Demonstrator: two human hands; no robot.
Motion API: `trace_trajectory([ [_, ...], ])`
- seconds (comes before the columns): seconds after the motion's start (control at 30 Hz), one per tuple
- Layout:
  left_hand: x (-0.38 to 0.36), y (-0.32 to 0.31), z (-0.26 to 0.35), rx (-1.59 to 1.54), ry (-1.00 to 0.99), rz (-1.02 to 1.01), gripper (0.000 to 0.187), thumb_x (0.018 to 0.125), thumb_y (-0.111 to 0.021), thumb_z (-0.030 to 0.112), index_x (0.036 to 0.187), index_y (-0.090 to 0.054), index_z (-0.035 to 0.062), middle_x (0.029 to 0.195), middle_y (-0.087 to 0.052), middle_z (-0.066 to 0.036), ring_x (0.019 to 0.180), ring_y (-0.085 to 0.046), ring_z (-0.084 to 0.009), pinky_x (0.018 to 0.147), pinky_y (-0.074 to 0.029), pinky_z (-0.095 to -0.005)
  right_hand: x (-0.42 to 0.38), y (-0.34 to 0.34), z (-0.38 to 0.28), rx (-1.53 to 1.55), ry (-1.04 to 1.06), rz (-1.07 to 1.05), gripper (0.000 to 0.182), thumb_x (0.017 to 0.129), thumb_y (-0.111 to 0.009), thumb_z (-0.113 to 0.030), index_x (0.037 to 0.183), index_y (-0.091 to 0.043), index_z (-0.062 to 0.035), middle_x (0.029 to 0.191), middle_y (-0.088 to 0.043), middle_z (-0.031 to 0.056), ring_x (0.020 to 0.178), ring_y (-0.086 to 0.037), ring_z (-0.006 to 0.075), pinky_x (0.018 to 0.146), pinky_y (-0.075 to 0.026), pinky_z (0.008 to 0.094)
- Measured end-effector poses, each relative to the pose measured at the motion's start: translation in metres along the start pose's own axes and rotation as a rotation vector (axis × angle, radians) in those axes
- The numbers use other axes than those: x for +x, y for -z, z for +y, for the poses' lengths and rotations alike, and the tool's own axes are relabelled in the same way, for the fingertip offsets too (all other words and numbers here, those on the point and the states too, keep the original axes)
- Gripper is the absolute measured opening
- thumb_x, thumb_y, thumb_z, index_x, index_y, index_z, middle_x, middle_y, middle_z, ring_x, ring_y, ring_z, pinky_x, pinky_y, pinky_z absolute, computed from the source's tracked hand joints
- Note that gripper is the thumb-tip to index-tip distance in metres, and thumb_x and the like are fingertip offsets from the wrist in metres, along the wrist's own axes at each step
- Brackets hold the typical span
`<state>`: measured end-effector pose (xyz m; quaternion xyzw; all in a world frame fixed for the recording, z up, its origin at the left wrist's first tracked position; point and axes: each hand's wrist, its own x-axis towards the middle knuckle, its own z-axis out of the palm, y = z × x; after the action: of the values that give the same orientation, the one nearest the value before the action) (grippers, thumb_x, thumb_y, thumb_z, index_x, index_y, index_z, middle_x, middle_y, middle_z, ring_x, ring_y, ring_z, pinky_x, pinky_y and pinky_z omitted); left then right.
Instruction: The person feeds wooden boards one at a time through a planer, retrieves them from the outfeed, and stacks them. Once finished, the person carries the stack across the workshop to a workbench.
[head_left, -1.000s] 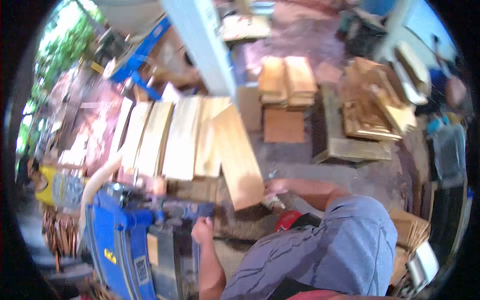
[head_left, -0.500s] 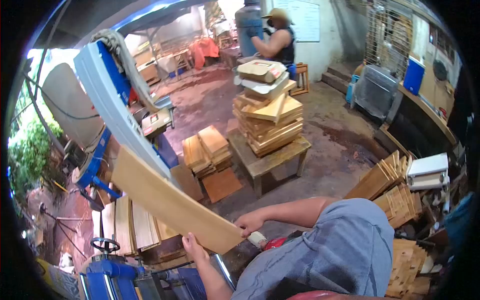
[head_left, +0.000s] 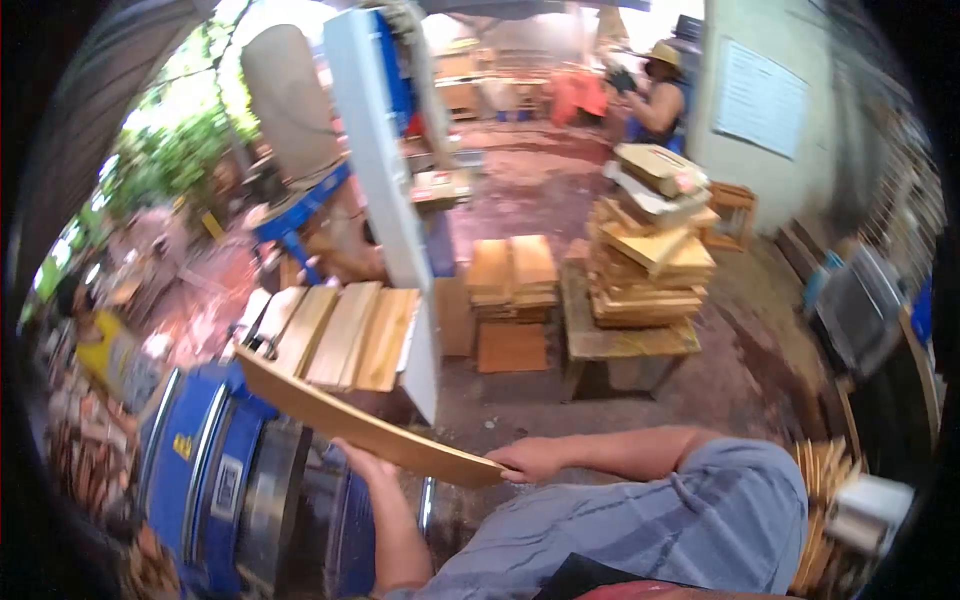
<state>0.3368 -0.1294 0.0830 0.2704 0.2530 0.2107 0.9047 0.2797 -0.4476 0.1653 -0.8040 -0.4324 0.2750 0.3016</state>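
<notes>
A long, thin wooden board point(head_left: 370, 428) stretches across in front of me, turned nearly edge-on. My right hand point(head_left: 532, 458) grips its near right end, fingers closed round the edge. Along the lower edge, toward the middle, my left hand point(head_left: 362, 462) holds the board, with part of its fingers hidden behind the wood. Below the board's far left end stands a blue machine point(head_left: 215, 480) with bright metal bars. Just beyond the board, several planks point(head_left: 345, 335) lie side by side.
Stacked wood pieces point(head_left: 512, 272) stand on the floor ahead. A low wooden table point(head_left: 630, 342) carries a tall pile of boards point(head_left: 650, 270) topped by cartons. A tall pale panel point(head_left: 375, 150) rises at left centre. One person point(head_left: 660, 105) stands behind; another point(head_left: 105, 340) is at far left.
My view has swung left, bringing the blue machine and planks further into sight. The board has tilted from showing its broad face to nearly edge-on, its far end lower. Both hands still hold it.
</notes>
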Motion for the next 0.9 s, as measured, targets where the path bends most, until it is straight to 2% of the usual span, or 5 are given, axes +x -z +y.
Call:
trace_trajectory([
  [0.23,-0.054,0.03,-0.014,-0.131,-0.156,0.031,0.065,0.102,-0.04,0.053,0.14,-0.044,0.0008,0.141,-0.053,-0.013,0.123,-0.054,-0.0318,0.104,-0.045,-0.0449,-0.036,0.001,0.039,0.093,0.037,-0.032,0.035,0.096,-0.057,-0.022,0.128,-0.054,-0.0078,0.11,-0.064,0.019,0.098,-0.064,0.0338,0.084,-0.05,0.0428],
  [0.5,-0.127,0.046,-0.007,0.361,-0.442,0.179,0.029,0.097,-0.058,0.012,0.121,-0.055,-0.0044,0.113,-0.066,-0.013,0.099,-0.065,-0.0203,0.086,-0.054,-0.0349,-0.023,-0.001,0.084,0.528,0.01,-0.094,0.021,0.1,-0.051,-0.012,0.115,-0.059,0.0011,0.099,-0.061,0.0017,0.09,-0.058,0.0115,0.082,-0.048,0.0284],
  [0.7,-0.17,0.063,0.004,0.34,-0.585,0.256,0.028,0.093,-0.067,0.017,0.112,-0.057,-0.0013,0.105,-0.066,-0.01,0.093,-0.065,-0.0176,0.081,-0.054,-0.0331,-0.015,-0.037,0.082,0.633,-0.039,-0.163,0.019,0.099,-0.053,-0.011,0.111,-0.061,0.0016,0.09,-0.061,-0.0008,0.08,-0.053,0.0074,0.076,-0.044,0.0246],
  [0.83,-0.148,0.116,0.012,0.196,-0.462,0.329,0.035,0.097,-0.062,0.028,0.117,-0.057,-0.0008,0.11,-0.066,-0.012,0.095,-0.065,-0.0204,0.084,-0.054,-0.0355,-0.013,-0.04,0.052,0.63,-0.103,-0.265,0.029,0.095,-0.059,-0.009,0.122,-0.059,0.0008,0.103,-0.065,0.0027,0.093,-0.059,0.0102,0.085,-0.048,0.0275],
  [0.9,-0.144,0.133,0.021,-0.083,-0.397,0.372,0.048,0.099,-0.055,0.041,0.123,-0.056,-0.0006,0.115,-0.064,-0.014,0.098,-0.065,-0.0232,0.084,-0.054,-0.0375,-0.014,-0.046,0.029,0.787,0.133,-0.35,0.052,0.09,-0.065,-0.007,0.139,-0.048,-0.0008,0.132,-0.057,0.0103,0.12,-0.055,0.0183,0.099,-0.046,0.0327],
])
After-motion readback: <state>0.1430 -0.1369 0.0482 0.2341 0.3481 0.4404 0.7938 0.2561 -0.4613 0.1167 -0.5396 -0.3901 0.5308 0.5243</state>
